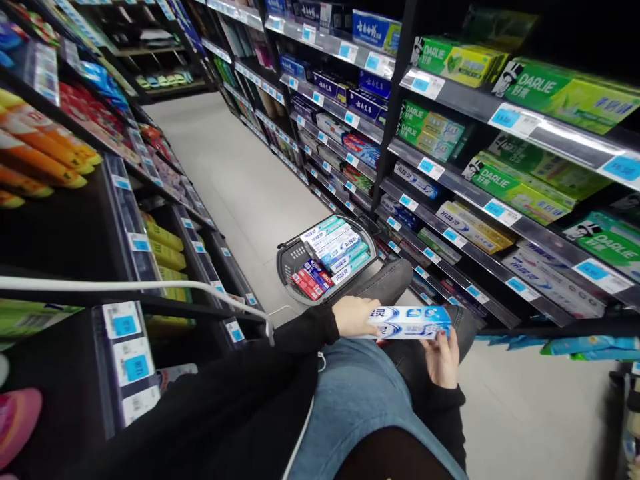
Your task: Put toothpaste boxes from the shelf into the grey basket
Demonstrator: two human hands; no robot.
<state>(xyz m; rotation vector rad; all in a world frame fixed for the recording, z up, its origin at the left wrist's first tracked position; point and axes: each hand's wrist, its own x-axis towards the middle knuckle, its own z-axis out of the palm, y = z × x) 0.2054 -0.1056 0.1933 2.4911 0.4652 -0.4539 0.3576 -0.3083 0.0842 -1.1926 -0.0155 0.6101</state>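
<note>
Between my two hands, above my lap, lies a white and blue toothpaste box (413, 323). Its left end is in the fingers of my left hand (353, 317), which are closed on it. My right hand (444, 357) grips the other end from below, with fingertips at the edge. Just past my left hand a grey shopping basket (290, 267) stands on the floor. Inside it are several white and teal toothpaste boxes (345, 243), plus red and blue boxes (313, 279) in its near left part.
On the right, shelves (450, 93) hold green toothpaste boxes (565, 90) and others, with price tags along their edges. Left shelves (120, 200) carry orange bottles (43, 140) and packs. A white cable (200, 287) crosses at left. The pale floor (220, 147) runs between them.
</note>
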